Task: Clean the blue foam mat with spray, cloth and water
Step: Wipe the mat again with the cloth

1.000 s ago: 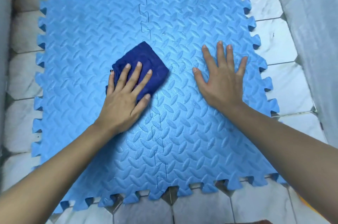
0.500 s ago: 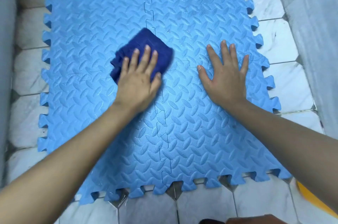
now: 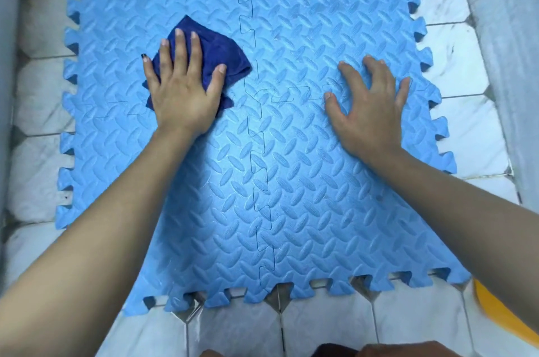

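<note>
One blue foam mat (image 3: pixel 291 181), made of interlocking tiles with a raised leaf-like tread and toothed edges, lies flat on the floor and fills most of my view. Tile seams: one runs from the far edge to the near edge just left of centre; a fainter one crosses it from side to side about level with my hands.

One dark blue cloth (image 3: pixel 221 56), bunched and folded, lies on the left half of the mat, just left of the long seam. My left hand (image 3: pixel 182 88) rests palm-down on it, fingers straight and slightly spread, pressing the cloth flat against the mat; the cloth shows beyond my fingertips and on either side of the hand.

My right hand (image 3: pixel 367 111) sits on the right half of the mat, well apart from the cloth. It holds nothing; the fingers are spread and bent at the knuckles, tips touching the foam, thumb pointing toward the seam.

Floor: white tiles (image 3: pixel 466 123) with grey veining and dark corner insets, showing on the left, right and near sides of the mat.

Walls: pale grey wall (image 3: pixel 510 36) rising on the right, another on the left.

One yellow object (image 3: pixel 501 313), blurred, at the lower right corner, partly hidden by my right forearm; I cannot tell what it is.
</note>
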Demonstrator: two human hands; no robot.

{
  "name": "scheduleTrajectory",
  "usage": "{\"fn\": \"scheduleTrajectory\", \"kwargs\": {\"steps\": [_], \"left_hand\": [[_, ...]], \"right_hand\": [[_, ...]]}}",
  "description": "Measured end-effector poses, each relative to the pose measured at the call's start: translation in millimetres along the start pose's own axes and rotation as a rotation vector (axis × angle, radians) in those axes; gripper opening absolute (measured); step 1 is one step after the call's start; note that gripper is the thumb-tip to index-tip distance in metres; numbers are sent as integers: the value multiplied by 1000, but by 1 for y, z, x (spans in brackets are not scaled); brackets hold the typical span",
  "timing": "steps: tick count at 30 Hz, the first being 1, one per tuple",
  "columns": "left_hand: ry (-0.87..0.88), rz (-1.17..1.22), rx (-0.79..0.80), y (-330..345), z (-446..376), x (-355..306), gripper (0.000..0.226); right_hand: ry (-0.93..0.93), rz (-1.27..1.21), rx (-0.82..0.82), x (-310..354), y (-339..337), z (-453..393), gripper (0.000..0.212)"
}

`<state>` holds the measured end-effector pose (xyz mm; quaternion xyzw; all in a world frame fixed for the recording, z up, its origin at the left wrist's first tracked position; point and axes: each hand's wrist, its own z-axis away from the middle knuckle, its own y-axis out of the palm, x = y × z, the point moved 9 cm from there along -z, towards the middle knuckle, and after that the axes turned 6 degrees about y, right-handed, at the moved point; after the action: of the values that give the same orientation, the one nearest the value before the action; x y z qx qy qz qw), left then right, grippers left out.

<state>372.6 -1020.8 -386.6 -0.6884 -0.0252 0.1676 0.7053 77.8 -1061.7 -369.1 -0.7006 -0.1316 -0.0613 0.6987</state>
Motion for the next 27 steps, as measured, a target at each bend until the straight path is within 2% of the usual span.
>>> {"fn": "scheduleTrajectory", "kwargs": {"steps": [5, 15, 17, 21, 27], "left_hand": [[91, -5, 6, 0, 2, -7, 73], [89, -5, -13, 0, 3, -5, 69], [99, -4, -21, 0, 6, -6, 67], [117, 1, -33, -1, 8, -7, 63], [123, 7, -34, -1, 8, -8, 62]], "right_hand": [[-7, 61, 38, 0, 7, -3, 62], [-25, 94, 43, 1, 8, -2, 62], [-94, 131, 66, 7, 10, 1, 63], [-368, 197, 154, 29, 17, 9, 63], [-374, 146, 169, 30, 15, 10, 55]]}}
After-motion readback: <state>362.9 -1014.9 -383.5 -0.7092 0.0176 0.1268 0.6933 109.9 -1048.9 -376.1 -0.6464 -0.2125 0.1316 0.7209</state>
